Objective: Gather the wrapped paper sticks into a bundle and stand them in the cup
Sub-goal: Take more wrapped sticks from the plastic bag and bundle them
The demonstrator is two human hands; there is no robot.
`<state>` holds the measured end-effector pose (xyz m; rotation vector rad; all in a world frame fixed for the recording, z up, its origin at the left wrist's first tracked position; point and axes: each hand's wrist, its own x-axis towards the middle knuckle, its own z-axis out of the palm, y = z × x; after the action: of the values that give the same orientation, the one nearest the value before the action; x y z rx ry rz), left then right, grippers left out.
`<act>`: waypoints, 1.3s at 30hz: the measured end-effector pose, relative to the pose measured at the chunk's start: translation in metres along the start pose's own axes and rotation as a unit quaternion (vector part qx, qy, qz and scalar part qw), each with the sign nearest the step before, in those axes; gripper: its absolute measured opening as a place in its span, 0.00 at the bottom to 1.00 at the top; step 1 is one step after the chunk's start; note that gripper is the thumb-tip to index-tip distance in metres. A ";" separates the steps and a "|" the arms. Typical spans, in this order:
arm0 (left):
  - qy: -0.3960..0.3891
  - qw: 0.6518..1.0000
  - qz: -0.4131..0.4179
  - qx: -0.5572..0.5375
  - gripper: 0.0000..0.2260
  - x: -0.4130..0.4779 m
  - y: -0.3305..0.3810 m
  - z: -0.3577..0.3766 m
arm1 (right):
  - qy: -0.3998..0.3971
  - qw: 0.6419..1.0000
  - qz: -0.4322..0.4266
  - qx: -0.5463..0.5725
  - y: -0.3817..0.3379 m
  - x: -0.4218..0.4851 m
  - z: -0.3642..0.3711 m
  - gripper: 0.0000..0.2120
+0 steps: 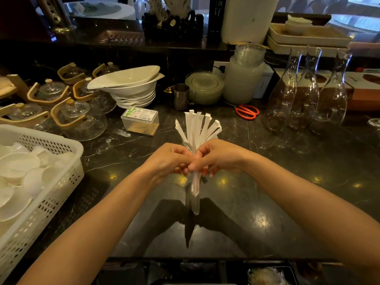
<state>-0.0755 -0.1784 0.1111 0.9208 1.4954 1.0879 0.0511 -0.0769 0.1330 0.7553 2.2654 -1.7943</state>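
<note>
Left hand (167, 159) and right hand (218, 156) together clasp the fanned paper sticks (197, 130) above the counter (267, 161); steel cup (181, 96) behind, unobstructed.

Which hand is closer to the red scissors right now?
Right. The right hand sits below-left of the red scissors; the left hand is farther left, across the stick bundle.

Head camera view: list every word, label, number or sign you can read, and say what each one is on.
No text here can be read.
Clear plastic box with a white label: green bamboo drawing and printed lines, too small to read.
Dark vertical panel behind the counter: pale characters, too blurred to read.
White wrapped paper sticks held in the left hand and right hand: no print visible.
</note>
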 end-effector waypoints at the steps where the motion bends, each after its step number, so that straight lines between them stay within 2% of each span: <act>1: 0.000 1.000 0.005 -0.009 0.07 0.000 0.001 0.000 | -0.004 1.000 0.004 0.013 0.000 0.000 -0.001 0.04; 3: -0.003 0.999 0.012 -0.029 0.05 0.000 0.001 -0.001 | -0.010 0.999 0.009 0.041 0.002 0.001 -0.003 0.02; 7: -0.026 0.999 0.014 -0.043 0.05 0.001 0.000 -0.003 | -0.017 0.997 0.010 0.080 0.005 0.002 -0.002 0.05; 15: -0.058 0.996 -0.001 -0.061 0.10 0.005 -0.001 -0.005 | -0.029 0.983 0.016 0.181 0.012 0.005 -0.004 0.10; 19: -0.089 0.995 0.000 -0.042 0.13 0.004 0.000 -0.003 | -0.041 0.979 -0.008 0.199 0.016 0.005 -0.002 0.12; 24: -0.116 0.992 0.031 -0.027 0.16 0.002 -0.001 -0.002 | -0.054 0.973 -0.063 0.217 0.023 0.006 0.006 0.09; 28: -0.116 0.992 0.043 -0.036 0.12 -0.001 -0.005 -0.001 | -0.033 0.965 -0.089 0.245 0.033 0.006 0.015 0.10; 33: -0.115 0.990 0.056 -0.054 0.14 -0.001 -0.011 0.005 | -0.011 0.951 -0.117 0.284 0.044 0.006 0.023 0.11; 37: -0.068 0.988 0.062 -0.122 0.16 -0.002 -0.014 0.004 | 0.087 0.916 -0.118 0.374 0.052 0.006 0.019 0.14; 39: -0.047 0.994 0.054 -0.076 0.16 -0.004 -0.015 -0.001 | 0.111 0.917 -0.115 0.365 0.054 0.002 0.014 0.18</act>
<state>-0.0756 -0.1871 0.0982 0.9419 1.2790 1.2032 0.0726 -0.0816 0.0816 0.8468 1.8157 -2.8580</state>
